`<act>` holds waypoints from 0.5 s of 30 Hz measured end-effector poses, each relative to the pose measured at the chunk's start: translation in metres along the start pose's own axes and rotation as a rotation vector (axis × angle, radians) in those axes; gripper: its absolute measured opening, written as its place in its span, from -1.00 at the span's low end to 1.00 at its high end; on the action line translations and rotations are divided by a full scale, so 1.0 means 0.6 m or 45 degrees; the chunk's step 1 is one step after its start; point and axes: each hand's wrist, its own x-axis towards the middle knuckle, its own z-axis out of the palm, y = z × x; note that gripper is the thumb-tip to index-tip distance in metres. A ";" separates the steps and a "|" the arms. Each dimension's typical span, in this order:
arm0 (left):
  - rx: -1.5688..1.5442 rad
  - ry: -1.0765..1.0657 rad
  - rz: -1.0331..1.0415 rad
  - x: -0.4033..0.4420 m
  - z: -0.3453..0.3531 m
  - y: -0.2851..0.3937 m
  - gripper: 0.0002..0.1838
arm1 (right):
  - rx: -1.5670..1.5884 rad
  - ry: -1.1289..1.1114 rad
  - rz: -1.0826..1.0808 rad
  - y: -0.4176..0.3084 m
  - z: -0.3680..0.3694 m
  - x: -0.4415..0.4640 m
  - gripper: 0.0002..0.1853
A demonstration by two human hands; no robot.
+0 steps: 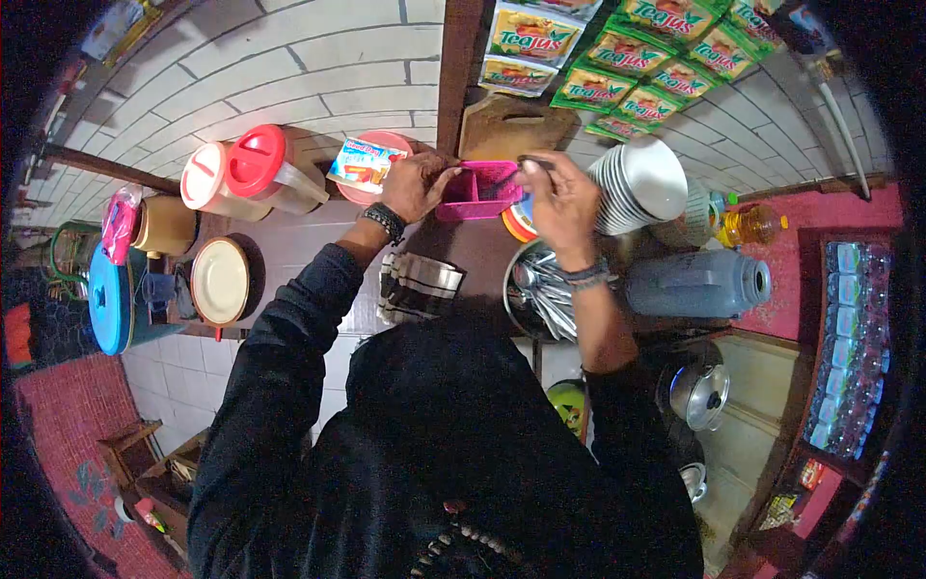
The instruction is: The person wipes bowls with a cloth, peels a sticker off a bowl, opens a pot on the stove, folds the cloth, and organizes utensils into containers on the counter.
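Note:
A pink divided plastic basket (479, 208) stands on the counter near the wall. My left hand (417, 187) pinches its left rim between thumb and fingers. At the basket's right end, my right hand (564, 205) is closed on a dark thin utensil (537, 162), whose lower part reaches toward the right compartment; its exact kind is unclear. Just below my right wrist sits a metal pot (521, 318) full of spoons and forks (550, 301). A folded checked cloth (419, 288) lies on the counter between my forearms.
Stacked white bowls (656, 179) and a grey thermos (699, 284) stand to the right. Red-lidded pitchers (258, 159) and a cream plate (220, 281) are on the left. A cutting board (514, 132) leans behind the basket, below hanging drink sachets (627, 53).

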 end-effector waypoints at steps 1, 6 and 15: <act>-0.016 0.001 -0.013 0.000 -0.003 0.005 -0.72 | 0.002 -0.008 -0.006 0.011 0.015 0.005 -0.86; -0.045 0.043 0.024 -0.001 -0.008 0.017 -0.76 | -0.358 -0.067 -0.126 0.048 0.068 0.026 -0.82; -0.021 0.010 -0.005 -0.001 -0.004 0.022 -0.75 | -0.661 -0.165 -0.316 0.143 0.082 0.041 -0.78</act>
